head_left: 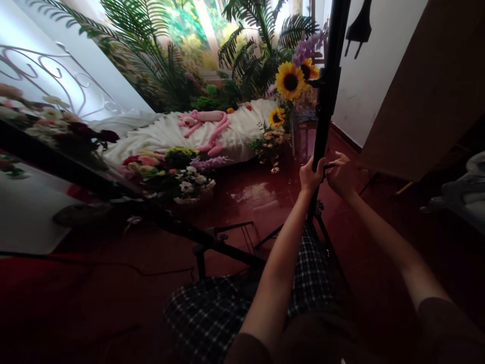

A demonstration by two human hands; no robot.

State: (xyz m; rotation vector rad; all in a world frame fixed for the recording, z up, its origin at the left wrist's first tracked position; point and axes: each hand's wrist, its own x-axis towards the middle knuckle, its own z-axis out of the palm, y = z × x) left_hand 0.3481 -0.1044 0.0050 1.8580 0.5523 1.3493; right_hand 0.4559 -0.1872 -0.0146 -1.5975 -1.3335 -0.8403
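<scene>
1. Black pole [324,119]: smooth, round, slim tube, matte; stands in front of the person, base between splayed thin legs on the glossy red tile floor [250,194].
2. Long axis: near upright, top end up and slightly right in view, lower end toward the person's knees.
3. Left hand [312,174]: grip wrapped around pole, fingers closed on it.
4. Right hand [340,174]: just right of pole, grip pinching small dark knob [331,166] that sticks out sideways; other fingers curled loosely.
5. Second black pole [182,227]: straight, slanting across left side, down toward the person.
6. Plaid cloth [212,313]: dark, white-lined check, over the person's legs.
7. Beyond: crumpled white drape [151,132], soft long-limbed pink plush toy [217,126] lying on it; sunflowers [290,81], broad ragged-edged petals, left of pole.
8. Black two-pin plug [359,31]: hangs right of pole, pins down.
</scene>
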